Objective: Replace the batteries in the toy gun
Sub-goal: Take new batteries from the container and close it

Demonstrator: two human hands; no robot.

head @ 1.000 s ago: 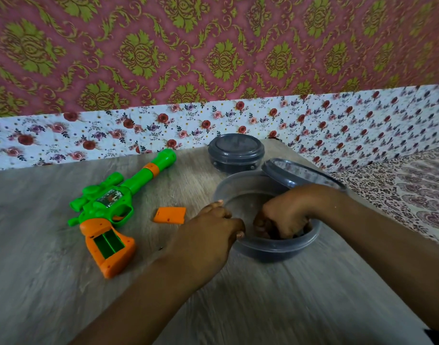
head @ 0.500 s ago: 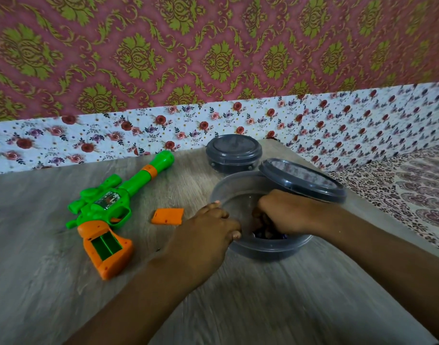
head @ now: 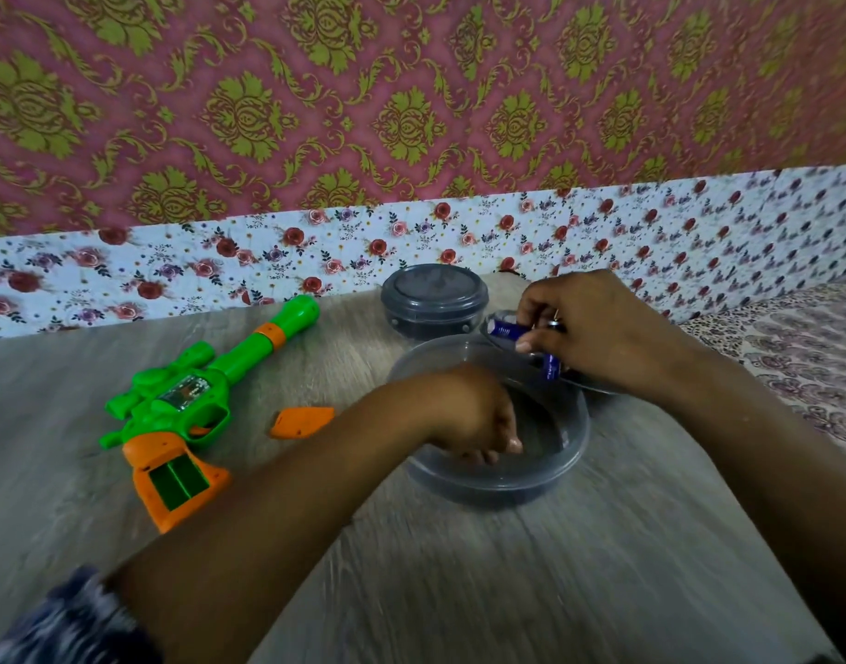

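While gripping blue batteries (head: 531, 345) right of centre, right hand (head: 598, 328) curled above clear tub (head: 569, 452). Left hand (head: 474, 416) reaching inside tub, fingers bent; grip unclear. Toy gun (head: 181, 400) lying left of frame, compartment open, orange cover (head: 301, 422) beside.

Right hand (head: 603, 328) is gripping blue batteries (head: 507, 331) above the open clear container (head: 569, 452), at its one o'clock. Left hand (head: 474, 414) is reaching inside the container, fingers curled. Toy gun (head: 191, 400) is lying at nine o'clock, battery compartment (head: 179, 479) exposed, orange cover (head: 301, 422) lying beside it.
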